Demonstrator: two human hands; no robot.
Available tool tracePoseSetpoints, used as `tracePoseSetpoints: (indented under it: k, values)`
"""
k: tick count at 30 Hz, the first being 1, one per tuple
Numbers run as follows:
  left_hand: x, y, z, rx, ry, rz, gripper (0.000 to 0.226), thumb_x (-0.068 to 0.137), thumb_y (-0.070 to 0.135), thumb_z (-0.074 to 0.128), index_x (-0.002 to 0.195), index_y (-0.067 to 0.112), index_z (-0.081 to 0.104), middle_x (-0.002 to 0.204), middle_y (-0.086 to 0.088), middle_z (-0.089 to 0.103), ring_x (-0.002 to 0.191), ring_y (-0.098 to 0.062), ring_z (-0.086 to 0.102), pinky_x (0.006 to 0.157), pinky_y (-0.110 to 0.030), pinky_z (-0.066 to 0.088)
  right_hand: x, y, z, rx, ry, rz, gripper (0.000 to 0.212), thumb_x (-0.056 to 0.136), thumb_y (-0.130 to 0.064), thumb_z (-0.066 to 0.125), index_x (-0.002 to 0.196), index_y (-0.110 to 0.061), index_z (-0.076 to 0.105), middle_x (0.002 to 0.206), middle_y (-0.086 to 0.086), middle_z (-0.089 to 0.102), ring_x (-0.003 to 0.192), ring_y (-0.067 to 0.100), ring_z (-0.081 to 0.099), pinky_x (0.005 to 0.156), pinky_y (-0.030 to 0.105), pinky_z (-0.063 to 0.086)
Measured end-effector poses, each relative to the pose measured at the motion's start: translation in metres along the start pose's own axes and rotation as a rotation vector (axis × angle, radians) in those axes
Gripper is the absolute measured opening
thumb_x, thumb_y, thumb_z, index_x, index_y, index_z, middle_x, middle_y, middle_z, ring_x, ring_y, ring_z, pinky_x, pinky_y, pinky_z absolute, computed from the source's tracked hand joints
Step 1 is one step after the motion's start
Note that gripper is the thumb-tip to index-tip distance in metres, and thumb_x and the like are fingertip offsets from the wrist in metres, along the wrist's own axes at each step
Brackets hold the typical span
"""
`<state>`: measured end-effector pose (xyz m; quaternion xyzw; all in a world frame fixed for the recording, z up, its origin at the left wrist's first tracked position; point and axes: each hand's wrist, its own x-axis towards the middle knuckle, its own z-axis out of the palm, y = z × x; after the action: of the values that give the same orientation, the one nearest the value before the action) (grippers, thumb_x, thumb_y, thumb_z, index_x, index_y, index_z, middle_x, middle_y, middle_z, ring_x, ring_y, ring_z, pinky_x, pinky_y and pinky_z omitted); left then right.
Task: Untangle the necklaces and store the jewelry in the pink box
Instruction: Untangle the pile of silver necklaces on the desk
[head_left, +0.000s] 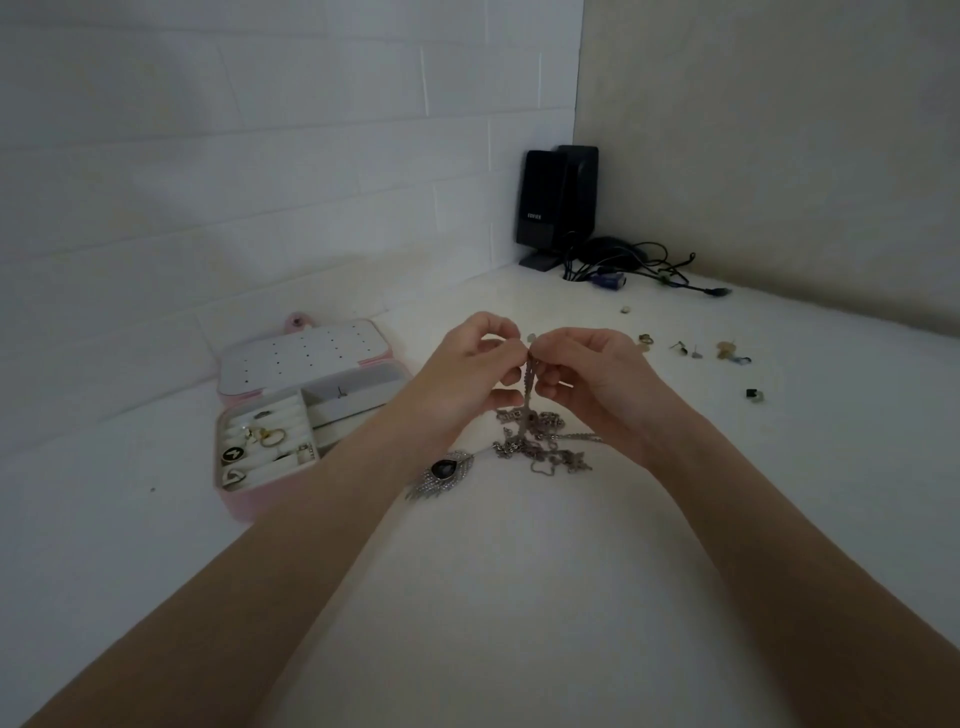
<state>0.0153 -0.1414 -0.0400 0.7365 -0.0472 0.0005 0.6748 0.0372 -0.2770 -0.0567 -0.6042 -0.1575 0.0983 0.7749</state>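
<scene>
Both hands are raised above the white table (519, 597), close together, meeting at one silver chain. The left hand (470, 371) has its fingers (506, 399) curled and pinches the upper end of the chain; the right hand (587, 374) does the same from the opposite side, fingertips clamped on the same short stretch. The held chain (529, 387) hangs straight down between the two hands into the tangle of necklaces (540, 441), which lies on the table directly beneath and just in front of the wrists. Individual strands in the tangle cannot be told apart. A dark teardrop pendant (445, 473) in a silver leaf-shaped setting lies on the table at the left edge of the tangle, partly beside the left forearm.

The pink box (244, 506) sits to the left, lid open and lying back against the wall. The lid's white inner panel (298, 364) carries rows of small holes. The box's ring rolls (270, 431) hold several rings and small pieces; the compartments to the right are partly hidden by the left forearm.

Small loose items, apparently earrings (691, 351), are scattered on the table to the right, well apart from the hands. A black speaker (558, 200) stands in the far corner with a bundle of cables (639, 262) beside it.
</scene>
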Motion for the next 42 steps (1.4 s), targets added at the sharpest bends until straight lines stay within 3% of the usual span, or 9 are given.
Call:
tracePoseSetpoints:
  k: [5,10,14,18,20,27,32,37,42]
  values:
    - [0.002,0.002,0.004,-0.444,0.075,-0.227,0.015,0.087,-0.002,0.044,0.074,0.004,0.049,0.059,-0.005,0.048,0.05,-0.01,0.045,0.047,-0.018,0.048,-0.001,0.0,0.006,-0.445,0.071,-0.192,0.011,0.083,-0.002,0.063,0.073,-0.005,0.063,0.058,-0.001,0.056,0.051,0.005,0.047,0.055,0.016,0.041]
    - [0.002,-0.003,0.001,-0.429,0.077,-0.314,0.022,0.087,0.0,0.045,0.066,0.004,0.049,0.076,-0.01,0.056,0.062,-0.015,0.056,0.057,-0.019,0.055,-0.001,0.005,0.011,-0.854,0.111,-0.482,0.011,0.076,-0.003,0.067,0.072,-0.011,0.061,0.063,-0.006,0.057,0.06,0.008,0.052,0.059,0.021,0.046]
    - [0.001,-0.001,0.001,-0.368,0.099,-0.227,0.015,0.085,-0.004,0.052,0.074,0.005,0.049,0.077,-0.007,0.059,0.061,-0.011,0.063,0.063,-0.019,0.057,0.0,0.003,0.008,-0.789,0.157,-0.466,0.01,0.075,-0.001,0.067,0.072,-0.009,0.061,0.063,-0.001,0.06,0.058,0.008,0.054,0.061,0.025,0.049]
    - [0.002,-0.004,-0.004,0.049,0.191,0.021,0.027,0.078,-0.003,0.065,0.083,0.014,0.046,0.077,-0.002,0.06,0.057,-0.011,0.062,0.077,-0.031,0.055,-0.001,-0.002,0.002,-0.487,0.115,-0.221,0.017,0.079,0.003,0.065,0.085,-0.008,0.052,0.072,0.006,0.065,0.06,0.014,0.057,0.064,0.023,0.05]
    - [0.002,-0.003,-0.006,0.11,0.175,0.057,0.031,0.076,-0.005,0.066,0.084,0.016,0.045,0.077,0.0,0.059,0.057,-0.012,0.06,0.076,-0.031,0.055,-0.001,-0.002,0.0,-0.314,0.072,-0.11,0.024,0.081,0.004,0.063,0.09,-0.01,0.046,0.075,0.008,0.067,0.063,0.015,0.056,0.064,0.023,0.05]
    - [0.002,-0.007,0.001,-0.314,0.138,-0.14,0.024,0.082,-0.009,0.055,0.089,0.01,0.043,0.071,-0.006,0.055,0.052,-0.01,0.05,0.048,-0.015,0.044,-0.002,0.001,0.007,-0.262,0.113,-0.219,0.031,0.08,0.01,0.06,0.087,-0.013,0.041,0.071,0.005,0.062,0.059,0.009,0.054,0.062,0.019,0.047]
    - [0.004,-0.008,0.004,-0.492,0.199,-0.184,0.024,0.083,-0.01,0.053,0.079,0.012,0.044,0.071,-0.006,0.055,0.05,-0.009,0.055,0.044,-0.012,0.042,-0.003,0.002,0.013,-0.342,0.148,-0.365,0.034,0.079,0.012,0.057,0.084,-0.015,0.038,0.071,0.004,0.06,0.06,0.008,0.053,0.063,0.018,0.046]
    - [0.002,-0.005,0.006,-0.686,0.219,-0.292,0.015,0.086,-0.003,0.053,0.075,0.007,0.05,0.066,-0.003,0.051,0.057,-0.008,0.051,0.045,-0.012,0.038,-0.002,0.006,0.02,-0.57,0.128,-0.553,0.037,0.077,0.009,0.058,0.082,-0.023,0.039,0.07,-0.004,0.057,0.063,0.02,0.053,0.064,0.028,0.049]
    - [0.002,0.002,0.003,-0.505,0.274,-0.136,0.015,0.085,-0.004,0.055,0.087,0.009,0.047,0.07,-0.004,0.052,0.05,-0.009,0.048,0.047,-0.014,0.043,-0.001,0.003,0.017,-0.582,0.089,-0.522,0.035,0.08,0.001,0.064,0.085,-0.023,0.039,0.069,-0.007,0.059,0.062,0.016,0.054,0.062,0.025,0.048]
